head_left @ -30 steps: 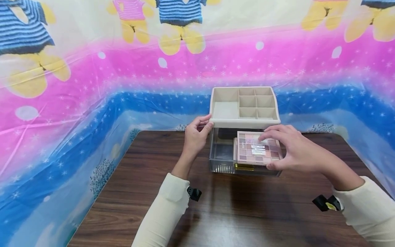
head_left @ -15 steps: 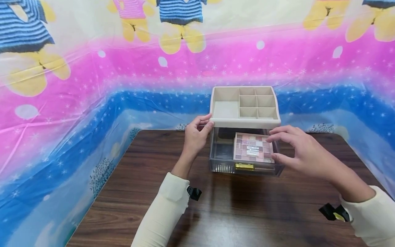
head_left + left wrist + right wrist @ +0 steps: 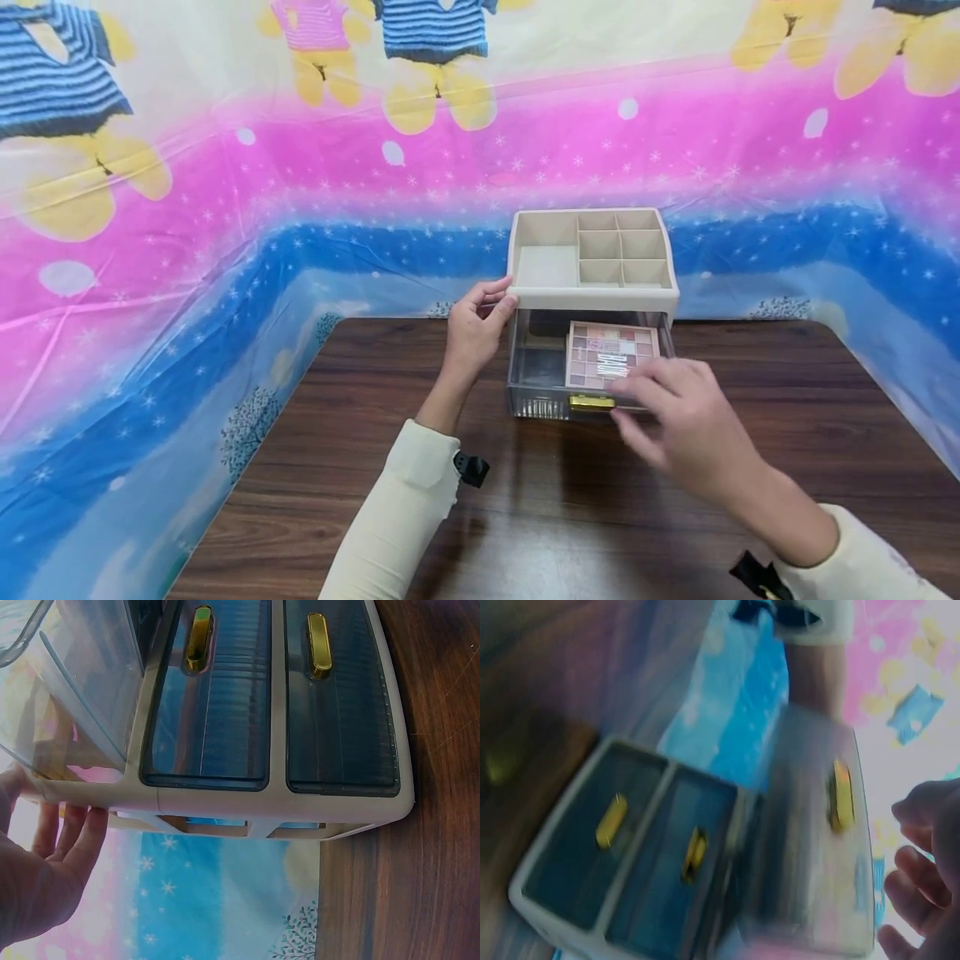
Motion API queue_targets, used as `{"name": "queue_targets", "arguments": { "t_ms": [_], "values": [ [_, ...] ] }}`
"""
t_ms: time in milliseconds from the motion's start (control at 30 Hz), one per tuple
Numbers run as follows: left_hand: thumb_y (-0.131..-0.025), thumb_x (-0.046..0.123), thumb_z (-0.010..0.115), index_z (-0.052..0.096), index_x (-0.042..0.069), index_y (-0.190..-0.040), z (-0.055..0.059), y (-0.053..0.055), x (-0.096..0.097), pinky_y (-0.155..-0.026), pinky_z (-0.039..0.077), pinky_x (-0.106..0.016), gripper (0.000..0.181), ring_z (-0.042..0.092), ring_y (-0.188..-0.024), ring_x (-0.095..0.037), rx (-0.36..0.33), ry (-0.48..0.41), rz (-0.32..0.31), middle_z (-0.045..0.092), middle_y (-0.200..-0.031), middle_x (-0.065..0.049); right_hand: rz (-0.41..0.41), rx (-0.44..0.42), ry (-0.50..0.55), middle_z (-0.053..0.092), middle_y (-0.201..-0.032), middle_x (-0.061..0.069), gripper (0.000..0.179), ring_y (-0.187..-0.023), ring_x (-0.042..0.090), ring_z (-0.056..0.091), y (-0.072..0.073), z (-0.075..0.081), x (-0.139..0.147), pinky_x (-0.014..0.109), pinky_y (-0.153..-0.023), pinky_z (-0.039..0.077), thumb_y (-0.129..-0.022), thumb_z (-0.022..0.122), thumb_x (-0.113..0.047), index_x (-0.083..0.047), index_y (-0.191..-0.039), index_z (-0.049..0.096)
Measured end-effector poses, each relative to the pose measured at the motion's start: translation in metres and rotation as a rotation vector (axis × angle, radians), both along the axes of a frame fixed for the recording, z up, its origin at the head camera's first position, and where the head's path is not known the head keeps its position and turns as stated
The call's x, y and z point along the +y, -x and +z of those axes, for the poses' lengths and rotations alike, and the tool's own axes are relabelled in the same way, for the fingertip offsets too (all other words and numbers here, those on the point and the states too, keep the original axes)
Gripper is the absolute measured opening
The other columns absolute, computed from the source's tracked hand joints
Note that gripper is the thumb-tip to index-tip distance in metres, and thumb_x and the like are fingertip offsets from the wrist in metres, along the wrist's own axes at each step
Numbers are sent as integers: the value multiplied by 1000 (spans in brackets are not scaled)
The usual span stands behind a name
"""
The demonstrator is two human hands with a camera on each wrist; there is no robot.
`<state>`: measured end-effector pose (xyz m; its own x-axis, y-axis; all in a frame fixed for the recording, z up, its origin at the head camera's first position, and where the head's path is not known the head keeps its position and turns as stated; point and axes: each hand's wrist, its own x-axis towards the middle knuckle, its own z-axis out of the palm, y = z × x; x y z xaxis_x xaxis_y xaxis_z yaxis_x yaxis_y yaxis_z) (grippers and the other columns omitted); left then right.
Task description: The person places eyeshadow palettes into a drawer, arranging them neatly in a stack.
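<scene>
A cream cosmetics organizer (image 3: 592, 296) with a divided top stands on the table, its clear top drawer (image 3: 540, 402) pulled out. Inside that drawer, at its right side, lies an eyeshadow palette (image 3: 611, 346) with a grid of pink and brown pans. My left hand (image 3: 477, 323) grips the organizer's front left corner, thumb in front and fingers along the side. Just right of the drawer's gold handle (image 3: 591, 403) is my right hand (image 3: 693, 429), thumb and fingers spread apart, holding nothing. It overlaps the drawer's front right part in the head view and is blurred in the right wrist view.
Two lower drawers, their gold handles (image 3: 319, 645) facing front, are closed in the left wrist view. The dark wooden table (image 3: 360, 467) ends at a printed cloth backdrop (image 3: 420, 258) behind the organizer.
The palette has been let go inside the drawer, where it now lies flat. My right hand has moved off it, down and left toward the gold handle. The left hand stays in place.
</scene>
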<state>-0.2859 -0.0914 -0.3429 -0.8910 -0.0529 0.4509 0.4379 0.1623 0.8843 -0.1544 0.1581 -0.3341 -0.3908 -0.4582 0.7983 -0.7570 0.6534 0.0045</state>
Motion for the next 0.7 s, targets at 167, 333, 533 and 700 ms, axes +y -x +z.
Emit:
{"name": "queue_targets", "arguments": {
  "t_ms": [167, 333, 533, 700],
  "values": [
    [-96, 14, 71, 71, 7, -126, 0, 0, 0, -80, 56, -22, 31, 71, -96, -25, -1, 8, 8, 73, -113, -20, -34, 188, 20, 70, -88, 6, 23, -79, 25, 64, -5, -18, -25, 46, -73, 47, -96, 57, -21, -9, -95, 77],
    [-97, 14, 71, 71, 6, -127, 0, -1, 1, -79, 56, -22, 31, 71, -96, -25, 6, 21, 10, 73, -114, -20, -104, 319, 27, 69, -84, 4, 27, -72, 25, 63, -3, -31, -40, 43, -67, 45, -100, 52, -15, -10, -93, 77],
    [-97, 14, 70, 71, 6, -127, 0, -1, 1, -80, 56, -22, 31, 70, -97, -26, 0, 29, 12, 73, -115, -20, -148, 410, 59, 67, -83, 4, 24, -69, 26, 59, 0, -39, -47, 43, -66, 41, -100, 54, -9, -10, -89, 76],
    [-97, 13, 71, 71, 5, -126, -1, 0, 1, -79, 56, -21, 31, 70, -97, -27, 3, 18, 13, 73, -114, -20, -158, 453, 95, 67, -83, 5, 16, -69, 29, 57, 1, -40, -50, 44, -68, 38, -92, 60, -9, -9, -87, 75]
  ]
}}
